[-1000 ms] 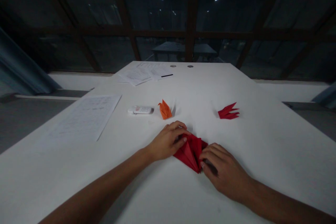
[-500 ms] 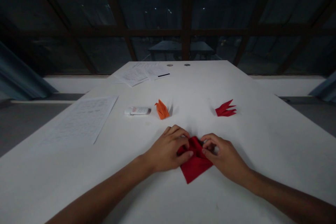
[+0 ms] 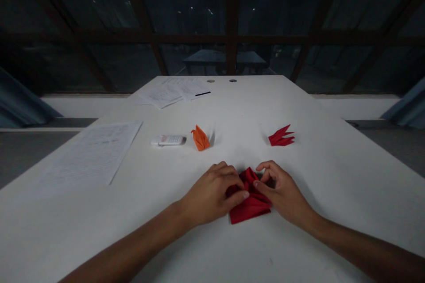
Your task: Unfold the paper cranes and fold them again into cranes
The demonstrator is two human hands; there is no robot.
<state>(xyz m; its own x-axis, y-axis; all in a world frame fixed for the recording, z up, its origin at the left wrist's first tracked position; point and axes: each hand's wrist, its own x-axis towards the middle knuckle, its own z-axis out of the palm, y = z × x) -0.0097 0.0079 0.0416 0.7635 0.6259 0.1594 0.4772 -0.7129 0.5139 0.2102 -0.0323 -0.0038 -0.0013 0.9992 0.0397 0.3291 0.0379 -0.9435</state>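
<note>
Shaping the red paper (image 3: 249, 212) seems in hand, near centre on the surface (image 3: 318, 172). The left hand (image 3: 221, 192) pinches its left side; the right hand's (image 3: 280, 190) thumb meets its folds, grip unclear. Its loose layers call for steadying. Orange bird (image 3: 201, 138), white tube (image 3: 169, 140) and spiky red piece (image 3: 281, 136) sit farther off, beyond the hands.

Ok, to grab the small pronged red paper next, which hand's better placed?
Right, likely: the right hand is nearer the pronged red paper, while the left hand lies farther left. Both touch the larger red paper, though.
</note>
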